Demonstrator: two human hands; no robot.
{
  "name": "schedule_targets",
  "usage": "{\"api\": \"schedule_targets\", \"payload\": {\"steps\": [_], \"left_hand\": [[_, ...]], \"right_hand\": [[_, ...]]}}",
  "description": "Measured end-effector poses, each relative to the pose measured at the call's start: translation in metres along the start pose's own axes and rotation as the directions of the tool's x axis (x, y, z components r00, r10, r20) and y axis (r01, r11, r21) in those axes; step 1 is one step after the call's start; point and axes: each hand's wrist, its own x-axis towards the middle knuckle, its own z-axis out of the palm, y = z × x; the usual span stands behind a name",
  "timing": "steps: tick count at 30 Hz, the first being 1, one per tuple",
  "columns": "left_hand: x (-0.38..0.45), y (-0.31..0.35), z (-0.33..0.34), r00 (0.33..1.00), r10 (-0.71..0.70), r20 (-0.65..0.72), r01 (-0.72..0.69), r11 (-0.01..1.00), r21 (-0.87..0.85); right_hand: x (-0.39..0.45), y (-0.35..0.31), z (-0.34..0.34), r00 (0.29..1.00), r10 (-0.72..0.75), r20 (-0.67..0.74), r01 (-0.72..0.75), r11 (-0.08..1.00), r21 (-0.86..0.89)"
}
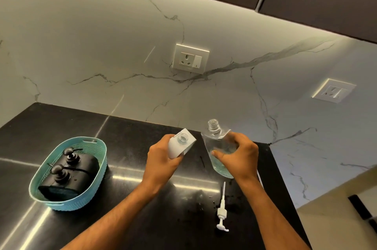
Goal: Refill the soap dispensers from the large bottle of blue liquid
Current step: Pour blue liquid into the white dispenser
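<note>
Over black counter [126, 131], hands grip white dispenser [179, 145] and clear bottle [216, 143].

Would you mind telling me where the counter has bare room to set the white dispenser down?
Bare counter lies between the teal basket and the left hand. Crowded near the white pump, below the right hand.

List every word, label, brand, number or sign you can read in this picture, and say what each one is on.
None can be read.
White dispenser in the left hand: plain, no print visible.
Clear bottle in the right hand: no label visible.
Black dispensers in the teal basket: no print visible.
White pump: bare.
Wall sockets: any marks too small to read.
</note>
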Motion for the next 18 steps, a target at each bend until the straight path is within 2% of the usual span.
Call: {"api": "schedule_targets", "payload": {"steps": [6, 10, 18], "left_hand": [[0.007, -0.009, 0.011, 0.978, -0.096, 0.185, 0.106, 0.993, -0.045], [0.014, -0.016, 0.018, 0.947, -0.129, 0.294, 0.149, 0.988, -0.048], [0.023, -0.023, 0.028, 0.831, -0.216, 0.513, 0.299, 0.951, -0.083]], "right_hand": [[0.019, 0.035, -0.001, 0.96, 0.247, 0.135, -0.277, 0.909, 0.31], [0.032, 0.064, 0.004, 0.916, 0.342, 0.208, -0.396, 0.852, 0.342], [0.051, 0.122, 0.016, 0.853, 0.444, 0.273, -0.52, 0.767, 0.377]]}}
